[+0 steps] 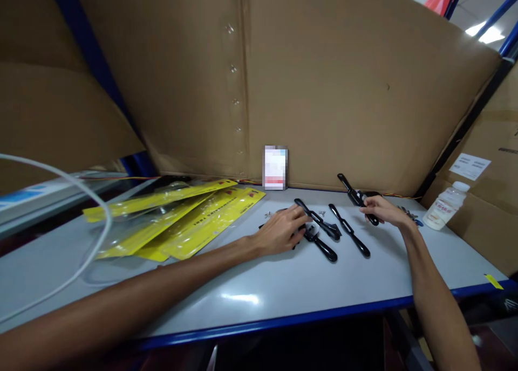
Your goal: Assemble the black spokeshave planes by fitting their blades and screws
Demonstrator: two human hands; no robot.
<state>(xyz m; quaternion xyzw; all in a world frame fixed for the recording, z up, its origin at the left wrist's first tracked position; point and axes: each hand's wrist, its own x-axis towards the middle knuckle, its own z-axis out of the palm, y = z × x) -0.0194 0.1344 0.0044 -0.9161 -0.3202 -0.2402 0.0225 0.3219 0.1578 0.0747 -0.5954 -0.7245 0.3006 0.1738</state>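
Several black spokeshaves lie on the grey tabletop in front of me. My left hand is closed, its fingers curled down on a spokeshave in the left cluster; the palm hides part of it. Another spokeshave rests crosswise beside those fingers. Between my hands, a single spokeshave lies flat and untouched. My right hand grips a spokeshave near its lower handle, the other handle pointing up and away. Small shiny metal screws sit behind the left cluster.
Yellow-backed clear blister packs overlap at the left, near a white cable. A phone-like screen leans against the cardboard wall. A white bottle stands at right, with small metal parts beside it.
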